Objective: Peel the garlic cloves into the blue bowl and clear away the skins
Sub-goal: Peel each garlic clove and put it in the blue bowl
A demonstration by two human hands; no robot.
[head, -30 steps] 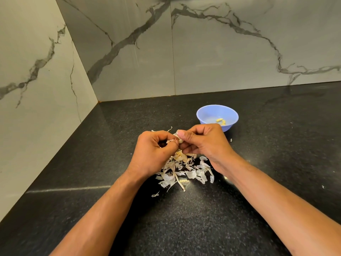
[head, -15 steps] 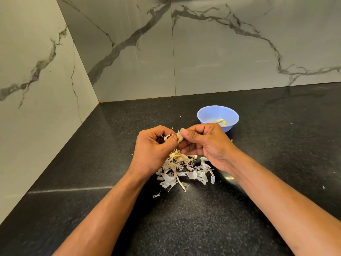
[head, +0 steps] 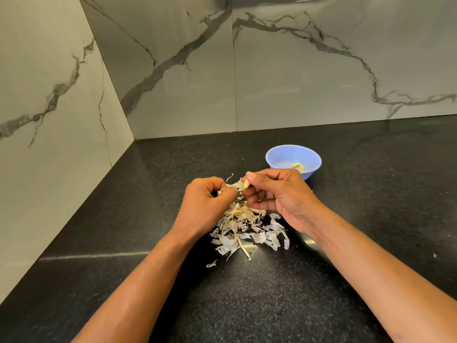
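From the head camera, both my hands meet just above the middle of the frame, over a black speckled stone worktop [head: 321, 293]. My right hand [head: 279, 196] pinches a small pale garlic clove [head: 246, 183] between thumb and forefinger, the other fingers [head: 257, 205] curled loosely beneath. My left hand [head: 207, 206] is curled tight, its fingers closed on a thin scrap of papery skin [head: 220, 191] that peeks out of the fist — a strip of white skin runs from there across to the clove. The two hands sit just beside each other, nearly touching at the clove.

Below and between my hands, at the centre of the frame, lies a loose heap of dry white garlic skins [head: 247, 231] spread on the worktop, with one stray flake [head: 211, 263] a little lower left of it.

Right of centre, just beyond my right hand, stands the small round light-blue plastic bowl [head: 279, 155]; inside it lie a couple of peeled yellowish cloves [head: 298, 166] near its right side.

Grey-veined marble wall tiles [head: 173, 70] fill the upper half and left of the frame, meeting the worktop in a corner at upper left of centre.
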